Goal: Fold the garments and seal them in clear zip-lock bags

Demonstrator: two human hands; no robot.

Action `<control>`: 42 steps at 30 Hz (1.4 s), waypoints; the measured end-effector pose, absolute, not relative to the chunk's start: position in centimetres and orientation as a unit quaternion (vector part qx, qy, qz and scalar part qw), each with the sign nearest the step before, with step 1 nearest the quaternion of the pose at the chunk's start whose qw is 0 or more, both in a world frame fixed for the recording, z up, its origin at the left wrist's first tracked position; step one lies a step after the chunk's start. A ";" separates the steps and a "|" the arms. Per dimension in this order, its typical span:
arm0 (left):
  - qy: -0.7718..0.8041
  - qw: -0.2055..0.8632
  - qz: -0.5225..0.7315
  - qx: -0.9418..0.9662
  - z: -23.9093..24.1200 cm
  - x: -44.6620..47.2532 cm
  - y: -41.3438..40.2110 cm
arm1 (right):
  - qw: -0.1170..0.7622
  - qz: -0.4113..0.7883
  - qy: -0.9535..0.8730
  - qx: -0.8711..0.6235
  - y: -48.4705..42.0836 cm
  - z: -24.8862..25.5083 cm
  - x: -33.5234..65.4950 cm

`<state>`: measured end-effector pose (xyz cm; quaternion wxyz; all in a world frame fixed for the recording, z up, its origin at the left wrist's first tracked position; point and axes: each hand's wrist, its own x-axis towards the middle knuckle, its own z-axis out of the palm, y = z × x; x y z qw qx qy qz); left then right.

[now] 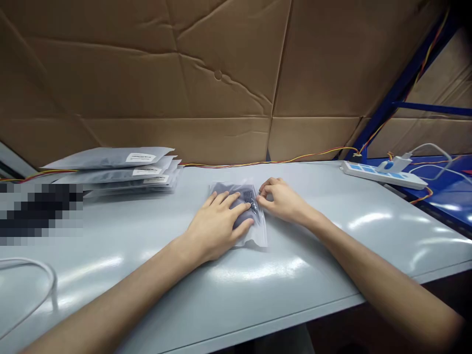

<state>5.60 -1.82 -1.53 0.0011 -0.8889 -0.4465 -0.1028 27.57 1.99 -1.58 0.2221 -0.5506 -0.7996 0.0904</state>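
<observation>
A clear plastic bag (pixel 238 214) lies flat on the pale grey table (pixel 280 290), with a dark grey soft item inside it. My left hand (pixel 217 226) rests on the bag's lower left, its fingers spread over the dark item. My right hand (pixel 280 200) comes in from the right, its thumb and fingertips pinched on the bag near a small dark ribbed part. Both hands hide much of the bag, so its opening cannot be seen clearly.
Several grey mailer bags with white labels (pixel 110 169) lie stacked at the back left. A pixelated patch (pixel 40 214) covers the far left. A white cable (pixel 33 280) curves at lower left. A white power strip (pixel 383 174) sits at back right, with yellow-red wires (pixel 265 162) along a cardboard wall.
</observation>
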 end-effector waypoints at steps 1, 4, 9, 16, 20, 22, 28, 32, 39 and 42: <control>-0.452 0.006 -0.101 -0.886 -1.5 5.6 -1.8 | 0.223 0.096 -0.799 -0.550 1.8 -1.5 27.4; -0.468 0.020 -0.100 -0.878 -1.5 5.6 -1.7 | 0.221 0.113 -0.798 -0.549 1.4 -1.2 27.0; -0.495 0.036 -0.101 -0.862 -1.6 5.6 -1.3 | 0.216 0.141 -0.806 -0.533 0.6 -0.8 26.5; -0.536 0.071 -0.095 -0.836 -1.4 5.2 -0.5 | 0.191 0.173 -0.828 -0.498 -0.6 -0.5 25.5; -0.550 0.080 -0.091 -0.826 -1.4 5.0 -0.2 | 0.181 0.176 -0.832 -0.494 -1.0 -0.3 25.3; -0.555 0.082 -0.090 -0.823 -1.4 5.0 -0.1 | 0.180 0.186 -0.830 -0.493 -1.1 -0.1 25.3; -0.563 0.080 -0.085 -0.818 -1.2 5.0 -0.1 | 0.185 0.203 -0.839 -0.469 -1.4 0.1 25.3; -0.555 0.070 -0.079 -0.825 -1.1 4.6 0.0 | 0.183 0.194 -0.840 -0.473 -1.2 0.0 25.5; -0.486 0.020 -0.094 -0.868 -1.2 3.3 0.1 | 0.207 0.128 -0.808 -0.536 0.2 -0.5 26.4; -0.463 -0.007 -0.094 -0.881 -1.0 3.4 -0.2 | 0.201 0.119 -0.817 -0.527 0.9 -1.1 26.9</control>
